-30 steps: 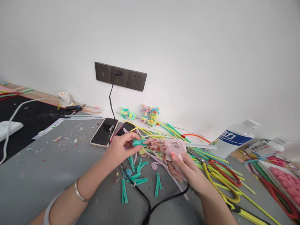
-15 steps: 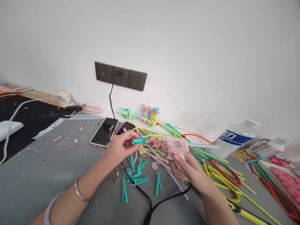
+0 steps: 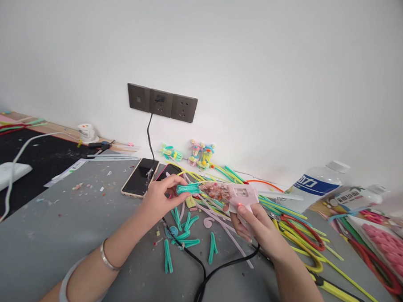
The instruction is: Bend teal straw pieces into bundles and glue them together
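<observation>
My left hand (image 3: 159, 197) pinches a fuzzy, folded teal bundle (image 3: 188, 188) above the gray tabletop (image 3: 84, 226); my right hand (image 3: 259, 225) grips a smooth pale-pink glue gun (image 3: 249, 196), its lumpy, crusted front end (image 3: 216, 191) at the bundle.

Pink glue gun (image 3: 249, 196), lit — fuzzy teal bundle (image 3: 189, 188).

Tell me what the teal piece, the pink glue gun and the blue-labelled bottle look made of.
Teal piece, in the left hand: likely chenille stem, matte, judging by its fuzzy surface. Glue gun, in the right hand: probably hard plastic, satin, judging by its smooth moulded casing. Bottle: apparently clear plastic, glossy; its shoulder is see-through.
</observation>
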{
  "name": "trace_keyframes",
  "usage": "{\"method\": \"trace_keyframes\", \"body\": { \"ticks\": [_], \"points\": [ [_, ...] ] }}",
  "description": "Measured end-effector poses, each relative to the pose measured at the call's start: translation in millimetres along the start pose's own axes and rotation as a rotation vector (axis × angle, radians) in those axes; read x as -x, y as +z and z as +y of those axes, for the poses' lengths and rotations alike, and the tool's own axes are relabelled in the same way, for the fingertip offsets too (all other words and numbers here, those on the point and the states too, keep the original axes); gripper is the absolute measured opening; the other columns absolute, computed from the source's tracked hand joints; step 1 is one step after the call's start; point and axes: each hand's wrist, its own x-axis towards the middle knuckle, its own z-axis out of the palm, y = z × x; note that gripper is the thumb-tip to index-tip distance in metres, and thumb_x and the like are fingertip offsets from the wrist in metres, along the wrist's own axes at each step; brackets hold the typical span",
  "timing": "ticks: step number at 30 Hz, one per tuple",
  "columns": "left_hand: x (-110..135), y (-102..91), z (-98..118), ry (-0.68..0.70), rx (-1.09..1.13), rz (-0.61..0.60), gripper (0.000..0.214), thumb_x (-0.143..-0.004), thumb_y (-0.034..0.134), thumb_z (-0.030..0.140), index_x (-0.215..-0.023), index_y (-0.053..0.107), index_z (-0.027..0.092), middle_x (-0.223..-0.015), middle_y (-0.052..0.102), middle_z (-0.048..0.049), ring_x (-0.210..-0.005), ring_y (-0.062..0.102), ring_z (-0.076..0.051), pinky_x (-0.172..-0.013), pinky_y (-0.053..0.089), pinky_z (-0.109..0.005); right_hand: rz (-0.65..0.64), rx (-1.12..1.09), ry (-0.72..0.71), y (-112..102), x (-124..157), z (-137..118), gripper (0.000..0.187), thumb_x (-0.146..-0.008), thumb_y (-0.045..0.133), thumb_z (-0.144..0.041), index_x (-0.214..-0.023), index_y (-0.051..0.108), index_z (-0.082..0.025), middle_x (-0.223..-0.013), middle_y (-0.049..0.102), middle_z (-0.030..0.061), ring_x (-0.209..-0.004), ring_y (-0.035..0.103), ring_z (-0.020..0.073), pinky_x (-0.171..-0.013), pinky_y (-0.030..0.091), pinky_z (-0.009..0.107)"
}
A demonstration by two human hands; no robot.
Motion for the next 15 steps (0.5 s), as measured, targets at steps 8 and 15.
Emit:
{"method": "trace_keyframes", "body": {
  "ticks": [8, 15],
  "points": [
    [-1.0, 0.6, -0.6, 0.006, 0.004, 0.002, 0.016, -0.083, 0.068, 0.03, -0.096, 0.065, 0.02, -0.088, 0.076, -0.002, -0.067, 0.069, -0.014, -0.063, 0.058, -0.022, 0.049, -0.014, 0.015, 2.3, 0.0, -1.7, 0.052, -0.091, 0.05, -0.063, -0.065, 0.051, -0.019, -0.048, 0.036, -0.0058, -0.039, 0.029, 0.0074, -0.039, 0.024, 0.024],
    [-1.2, 1.4, -4.7, 0.017, 0.013, 0.01, 0.016, -0.082, 0.068, 0.028, -0.095, 0.065, 0.019, -0.088, 0.075, -0.0026, -0.067, 0.068, -0.013, -0.063, 0.056, -0.022, 0.103, 0.02, -0.041, -5.3, -3.5, 5.6, 0.055, -0.093, 0.049, -0.061, -0.057, 0.045, -0.02, -0.047, 0.036, -0.0051, -0.04, 0.032, 0.0083, -0.042, 0.024, 0.026]
  ]
}}
